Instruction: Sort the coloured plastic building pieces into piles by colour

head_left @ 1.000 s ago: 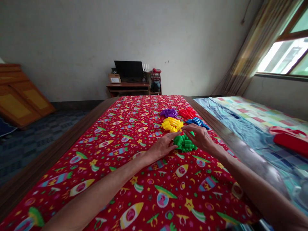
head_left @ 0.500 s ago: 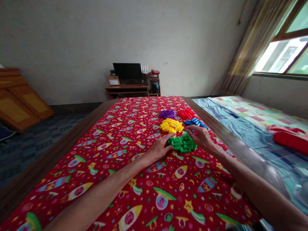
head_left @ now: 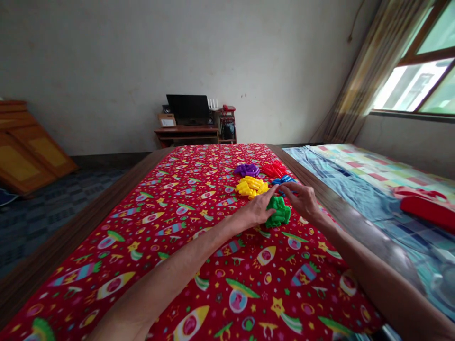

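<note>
A heap of green plastic toy pieces (head_left: 280, 214) lies on the red patterned cloth (head_left: 199, 199). My left hand (head_left: 260, 208) presses against its left side, fingers stretched out along the back and thumb spread apart at the front. Around the far right side curves my right hand (head_left: 303, 199), fingers apart and reaching left until the tips meet those of the left. Just behind the hands sit a yellow heap (head_left: 250, 187) and a blue heap (head_left: 283, 180), the blue one partly hidden by the right hand. Farther back are purple pieces (head_left: 247, 170) and red pieces (head_left: 273, 168).
The cloth covers a long table with dark wooden edges (head_left: 309, 182). On the right is a bed (head_left: 359, 189) with a red object (head_left: 426, 210) on it. A desk with a monitor (head_left: 188, 109) stands against the wall; a wooden cabinet (head_left: 33, 149) is at left.
My left hand has moved right, pushing the green pieces into a narrower, tighter heap. My right hand has shifted slightly, and the fingertips of both hands have come together behind it.
</note>
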{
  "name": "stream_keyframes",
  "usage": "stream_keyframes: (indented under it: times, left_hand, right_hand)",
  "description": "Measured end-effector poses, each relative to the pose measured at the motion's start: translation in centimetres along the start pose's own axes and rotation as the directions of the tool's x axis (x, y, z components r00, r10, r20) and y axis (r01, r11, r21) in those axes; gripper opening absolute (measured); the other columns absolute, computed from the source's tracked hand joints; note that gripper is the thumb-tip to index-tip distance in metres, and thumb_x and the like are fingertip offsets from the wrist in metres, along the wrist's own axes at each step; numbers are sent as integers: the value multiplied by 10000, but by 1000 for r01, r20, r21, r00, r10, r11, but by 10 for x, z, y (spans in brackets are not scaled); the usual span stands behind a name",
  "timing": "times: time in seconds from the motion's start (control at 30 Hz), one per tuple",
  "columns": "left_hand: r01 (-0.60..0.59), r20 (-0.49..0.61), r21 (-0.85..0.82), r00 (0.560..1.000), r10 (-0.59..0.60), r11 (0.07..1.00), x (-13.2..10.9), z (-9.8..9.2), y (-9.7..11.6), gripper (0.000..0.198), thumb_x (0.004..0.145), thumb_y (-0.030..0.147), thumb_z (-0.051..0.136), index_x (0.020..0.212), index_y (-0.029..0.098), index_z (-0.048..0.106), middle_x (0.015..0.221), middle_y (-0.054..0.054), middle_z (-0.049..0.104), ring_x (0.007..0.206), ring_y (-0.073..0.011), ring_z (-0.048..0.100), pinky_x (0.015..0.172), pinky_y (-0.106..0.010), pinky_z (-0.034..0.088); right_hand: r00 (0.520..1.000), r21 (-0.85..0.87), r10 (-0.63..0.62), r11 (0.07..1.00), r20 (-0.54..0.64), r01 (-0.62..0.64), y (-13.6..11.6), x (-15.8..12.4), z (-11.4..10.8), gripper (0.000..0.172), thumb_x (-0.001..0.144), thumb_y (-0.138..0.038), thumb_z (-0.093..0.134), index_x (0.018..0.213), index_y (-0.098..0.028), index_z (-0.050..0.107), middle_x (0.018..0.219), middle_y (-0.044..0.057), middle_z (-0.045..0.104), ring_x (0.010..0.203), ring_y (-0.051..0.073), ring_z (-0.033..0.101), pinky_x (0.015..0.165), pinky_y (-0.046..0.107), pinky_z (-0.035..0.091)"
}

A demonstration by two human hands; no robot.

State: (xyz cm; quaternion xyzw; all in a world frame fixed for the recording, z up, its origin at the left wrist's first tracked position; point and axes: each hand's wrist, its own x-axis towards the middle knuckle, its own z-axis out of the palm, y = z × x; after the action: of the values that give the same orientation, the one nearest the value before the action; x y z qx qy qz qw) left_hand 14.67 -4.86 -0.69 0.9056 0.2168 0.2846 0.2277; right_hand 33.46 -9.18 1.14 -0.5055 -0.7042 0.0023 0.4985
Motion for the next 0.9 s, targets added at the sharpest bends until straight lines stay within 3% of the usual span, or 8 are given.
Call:
stream_keyframes:
  times: [0.13,0.23,0.47,0.6,0.67,0.8,0.83,0.9]
  left_hand:
    - [-2,29,-23,1000,2,1000,0,2,1,729,877,296,596,1514,196,254,1471,-134,487,1326,-286,496,1100,-453,416]
    - [-22,-56,-8,998,21,1000,-5,-9,3,610,919,308,525,1482,183,324,1454,-136,508,1324,-269,500,1100,-434,418]
    - [95,-220,258,975,-37,961,-64,-87,-25,349,929,285,408,1149,155,645,1163,-108,697,1087,-222,652,992,-364,501]
    - [329,-363,369,912,-192,869,-120,-124,-65,326,886,282,394,958,179,695,996,-88,716,934,-222,674,884,-353,543]
    - [404,-389,392,887,-250,826,-143,-133,-82,321,855,282,397,914,182,696,956,-89,712,885,-227,673,838,-353,552]
    - [481,-414,402,854,-314,779,-166,-136,-103,323,837,300,381,861,208,690,920,-67,700,846,-219,664,805,-340,552]
    - [481,-418,409,854,-310,775,-168,-135,-105,325,839,302,379,866,209,688,928,-68,696,849,-217,661,807,-336,549]
    - [462,-417,428,863,-284,777,-167,-131,-106,320,844,299,381,893,207,683,950,-76,683,859,-217,657,809,-328,541]
  right_hand:
    - [1000,-9,26,1000,-10,-26,3,0,-1,315,888,-432,561,832,-188,753,769,52,752,636,189,668,597,288,502]
    - [999,0,40,999,-18,-40,3,0,-2,335,891,-451,551,811,-190,745,756,48,748,652,186,672,611,284,504]
    - [991,86,130,988,14,-131,7,1,-9,440,931,-506,476,680,-178,627,522,7,609,447,113,528,468,228,398]
    - [982,69,-32,997,186,20,-27,-15,1,466,971,-445,423,585,-197,504,475,-29,491,421,78,397,436,221,299]
    - [914,136,-188,980,358,148,-52,-30,12,424,991,-370,396,620,-197,508,503,-33,481,442,75,376,450,223,294]
    - [652,289,-477,878,589,382,-84,-59,40,335,991,-296,403,708,-198,551,587,-9,554,509,95,443,508,236,330]
    - [618,295,-501,863,607,410,-86,-63,45,323,991,-295,410,720,-198,557,607,-1,573,530,101,465,522,238,337]
    - [616,275,-494,865,614,420,-85,-67,53,310,995,-285,410,744,-192,569,646,16,604,565,109,498,545,240,348]
